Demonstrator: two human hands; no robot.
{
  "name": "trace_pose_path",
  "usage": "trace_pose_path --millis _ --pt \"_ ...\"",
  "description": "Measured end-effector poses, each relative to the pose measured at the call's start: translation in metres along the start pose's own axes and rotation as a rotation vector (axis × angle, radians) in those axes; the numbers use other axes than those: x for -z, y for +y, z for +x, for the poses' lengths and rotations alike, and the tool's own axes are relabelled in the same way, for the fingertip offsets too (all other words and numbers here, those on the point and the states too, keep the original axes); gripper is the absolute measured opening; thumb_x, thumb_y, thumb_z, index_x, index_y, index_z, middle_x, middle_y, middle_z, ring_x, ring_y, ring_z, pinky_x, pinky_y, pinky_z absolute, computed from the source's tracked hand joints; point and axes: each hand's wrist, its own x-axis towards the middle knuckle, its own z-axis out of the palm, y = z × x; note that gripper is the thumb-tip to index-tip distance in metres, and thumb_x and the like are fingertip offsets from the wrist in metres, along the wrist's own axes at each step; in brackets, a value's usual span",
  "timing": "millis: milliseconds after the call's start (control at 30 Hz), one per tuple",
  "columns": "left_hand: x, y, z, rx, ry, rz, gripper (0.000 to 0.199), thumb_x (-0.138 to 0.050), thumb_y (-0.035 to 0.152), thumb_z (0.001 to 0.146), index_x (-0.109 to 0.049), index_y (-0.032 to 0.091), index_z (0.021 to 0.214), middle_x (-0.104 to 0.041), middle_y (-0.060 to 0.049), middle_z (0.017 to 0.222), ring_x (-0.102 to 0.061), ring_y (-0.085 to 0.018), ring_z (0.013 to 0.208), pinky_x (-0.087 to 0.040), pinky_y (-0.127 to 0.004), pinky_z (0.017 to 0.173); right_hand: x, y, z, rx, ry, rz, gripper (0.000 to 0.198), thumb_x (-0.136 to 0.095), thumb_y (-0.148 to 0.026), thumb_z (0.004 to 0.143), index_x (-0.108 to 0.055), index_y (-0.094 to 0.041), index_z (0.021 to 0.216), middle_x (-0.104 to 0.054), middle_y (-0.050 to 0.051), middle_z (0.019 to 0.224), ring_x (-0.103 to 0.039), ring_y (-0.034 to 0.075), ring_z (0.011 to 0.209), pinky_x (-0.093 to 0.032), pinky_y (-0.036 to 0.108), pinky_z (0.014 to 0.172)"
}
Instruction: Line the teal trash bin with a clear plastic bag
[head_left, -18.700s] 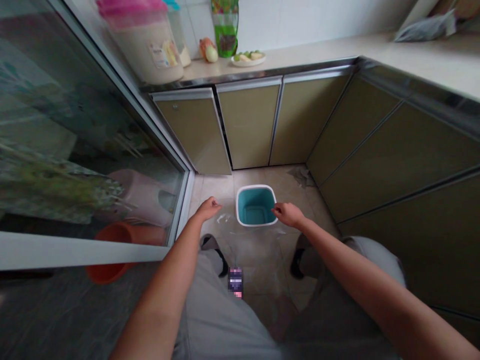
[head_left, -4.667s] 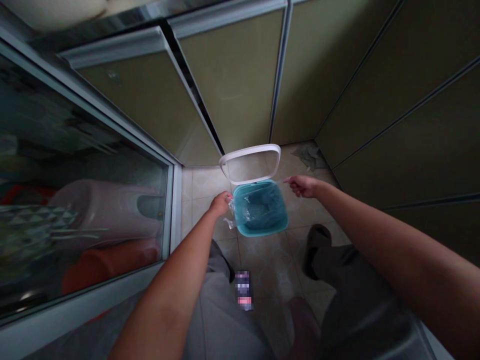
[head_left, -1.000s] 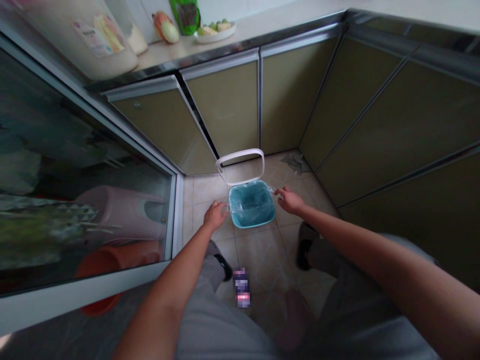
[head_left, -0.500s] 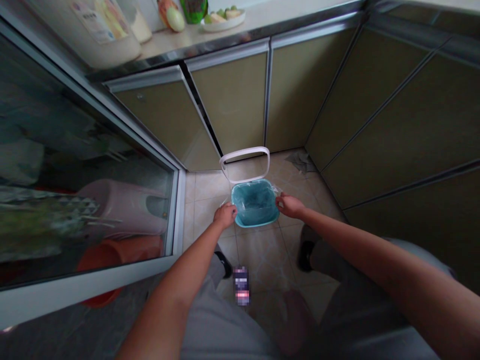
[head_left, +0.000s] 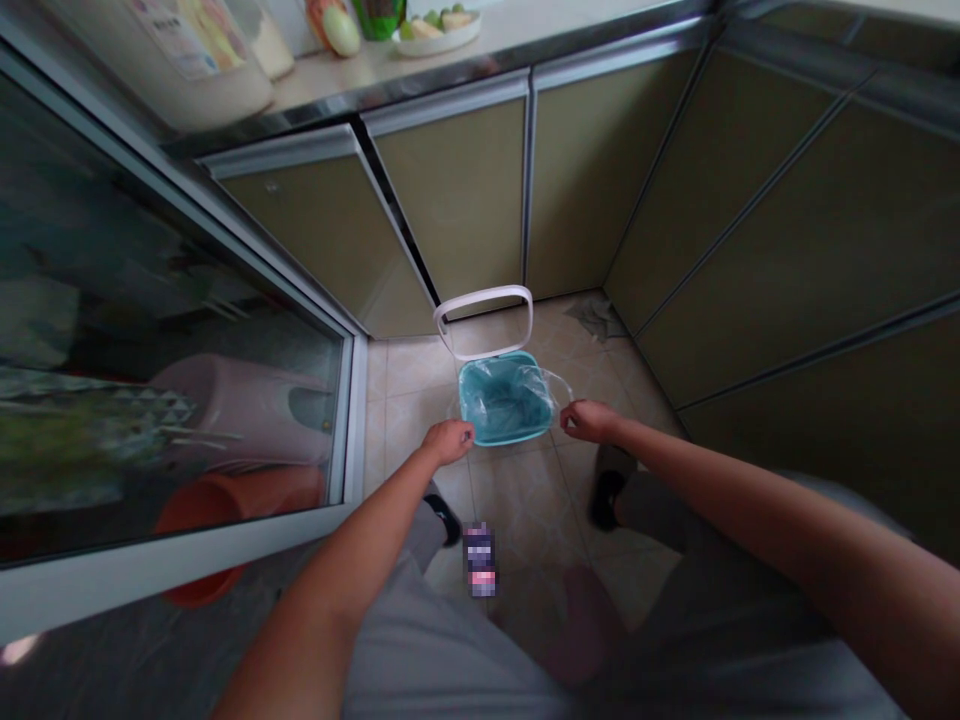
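Note:
A small teal trash bin [head_left: 504, 441] stands on the floor between my feet, lined with a clear plastic bag [head_left: 517, 385]. My left hand [head_left: 447, 440] is closed at the bin's near left corner, its fingers pinching the bag's edge. Off the right side, my right hand [head_left: 589, 420] pinches the bag's other edge, and a loop of clear film stretches from it back to the rim. A pale pinkish-white ring frame [head_left: 487, 354] is tipped up behind the bin. What lies inside each fist is mostly hidden by the fingers.
Beige cabinets [head_left: 450, 190] close in behind and to the right. At left stands a glass door [head_left: 349, 420], with an orange bucket [head_left: 202, 520] visible through it. A grey cloth [head_left: 596, 316] lies in the corner. A blurred-out packet [head_left: 481, 562] is on the floor near my left foot.
My right hand has pulled outward to the right, away from the bin's rim, drawing the bag's edge into a loop. My left hand stays at the left corner.

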Motion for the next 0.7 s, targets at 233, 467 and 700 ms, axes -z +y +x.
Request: trace_pose_path --millis 233,467,700 --pt "-0.005 0.007 -0.009 -0.058 -0.018 0.098 0.020 -0.057 0.029 0.088 -0.076 0.028 0.096 -0.076 -0.003 0.097 -0.068 -0.022 0.093 -0.046 -0.029 0.077 -0.010 0.001 0.004 0.003 -0.032 -0.111 0.023 -0.063 -0.029 0.087 -0.080 -0.028 0.103 -0.077 0.005 0.103 -0.070 0.023 0.094 -0.046 0.026 0.074" --pt "-0.012 -0.002 -0.008 -0.045 -0.044 0.093 0.022 -0.057 0.029 0.088 -0.077 0.029 0.097 -0.076 -0.004 0.100 -0.068 -0.023 0.095 -0.046 -0.029 0.078 -0.020 0.006 0.014 0.023 -0.007 -0.116 0.023 -0.065 -0.030 0.085 -0.081 -0.029 0.102 -0.078 0.005 0.103 -0.071 0.024 0.095 -0.046 0.027 0.075" --pt "-0.022 -0.015 0.000 0.048 -0.024 -0.021 0.018 -0.063 0.030 0.084 -0.079 0.027 0.091 -0.077 -0.004 0.096 -0.068 -0.023 0.090 -0.044 -0.028 0.073 -0.024 0.011 0.028 -0.120 0.083 -0.028 0.023 -0.063 -0.032 0.087 -0.082 -0.029 0.100 -0.078 0.005 0.106 -0.071 0.024 0.095 -0.048 0.028 0.076"
